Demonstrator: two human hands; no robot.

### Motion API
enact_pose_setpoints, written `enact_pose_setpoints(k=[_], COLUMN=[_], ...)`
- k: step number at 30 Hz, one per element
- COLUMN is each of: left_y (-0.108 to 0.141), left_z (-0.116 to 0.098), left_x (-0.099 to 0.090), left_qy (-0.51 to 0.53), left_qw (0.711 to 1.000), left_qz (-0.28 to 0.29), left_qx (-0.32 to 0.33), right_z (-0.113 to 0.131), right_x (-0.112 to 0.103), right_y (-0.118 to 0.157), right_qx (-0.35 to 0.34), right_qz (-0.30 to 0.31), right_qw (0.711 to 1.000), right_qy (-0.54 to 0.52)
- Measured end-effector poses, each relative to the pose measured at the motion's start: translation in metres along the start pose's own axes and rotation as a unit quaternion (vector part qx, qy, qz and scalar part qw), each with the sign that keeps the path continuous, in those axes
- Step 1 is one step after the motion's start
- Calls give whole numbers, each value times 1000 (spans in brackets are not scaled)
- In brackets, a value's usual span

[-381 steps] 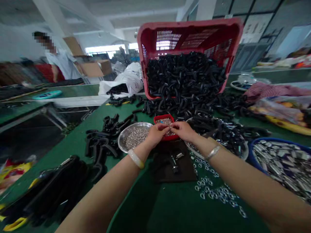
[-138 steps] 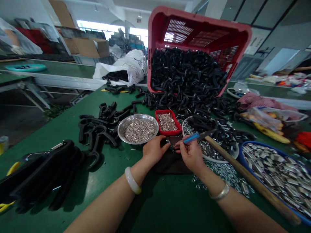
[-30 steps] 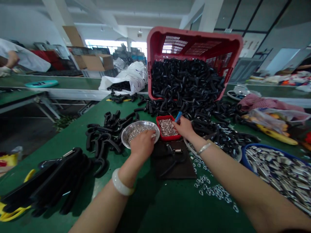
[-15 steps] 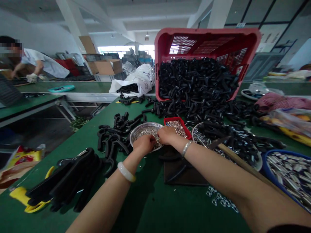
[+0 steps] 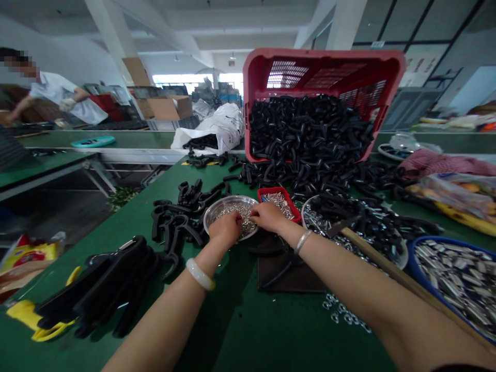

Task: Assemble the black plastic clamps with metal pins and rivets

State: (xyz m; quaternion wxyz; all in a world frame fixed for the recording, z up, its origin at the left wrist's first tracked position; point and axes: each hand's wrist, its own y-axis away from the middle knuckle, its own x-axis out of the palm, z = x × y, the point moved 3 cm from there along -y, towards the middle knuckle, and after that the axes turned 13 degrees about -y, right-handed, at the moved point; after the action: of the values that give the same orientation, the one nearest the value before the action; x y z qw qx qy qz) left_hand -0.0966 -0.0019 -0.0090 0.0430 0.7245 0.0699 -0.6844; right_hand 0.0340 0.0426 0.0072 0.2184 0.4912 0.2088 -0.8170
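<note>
1. Left hand [image 5: 226,230]: fingers curled down among tiny silver metal pieces [image 5: 241,216] in the round steel bowl [image 5: 232,197], any grip hidden
2. Right hand [image 5: 268,217]: fingers bent at that bowl's rim, beside the red plastic tray [image 5: 272,189], cannot tell if gripping

Now the left hand [image 5: 225,229] is down in the small silver parts [image 5: 237,214] of the steel bowl [image 5: 232,198], and the right hand [image 5: 268,217] has come away from the red tray [image 5: 271,189].

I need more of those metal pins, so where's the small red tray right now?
In the head view, the small red tray sits just right of the steel bowl, directly ahead of the right hand, at the front edge of the spilled black plastic parts.
</note>
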Motion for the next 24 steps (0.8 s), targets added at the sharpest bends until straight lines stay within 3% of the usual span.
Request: enact_pose_setpoints(k=[7, 10, 12, 16, 20, 24], left_y=[10, 24, 36, 61, 67, 65], left_z=[-2, -15, -31, -67, -85, -86], left_x=[-17, -26, -27, -18, -4, 6], left_qy=[0, 43, 73, 54, 6, 7], left_qw=[999, 996, 988, 967, 967, 973], left_qz=[-44, -63, -61, -53, -75, -57], left_qx=[10, 53, 119, 241, 245, 224], right_z=[-5, -10, -19, -45, -61, -63], right_x=[-9, -24, -35, -39, -25, -16], right_y=[8, 31, 57, 113, 145, 150], right_qx=[-16, -11, 1, 35, 62, 74], right_qz=[-48, -74, -106, -144, -150, -164], right_qw=[995, 991, 987, 987, 986, 983], right_qy=[-84, -111, -117, -67, -28, -48])
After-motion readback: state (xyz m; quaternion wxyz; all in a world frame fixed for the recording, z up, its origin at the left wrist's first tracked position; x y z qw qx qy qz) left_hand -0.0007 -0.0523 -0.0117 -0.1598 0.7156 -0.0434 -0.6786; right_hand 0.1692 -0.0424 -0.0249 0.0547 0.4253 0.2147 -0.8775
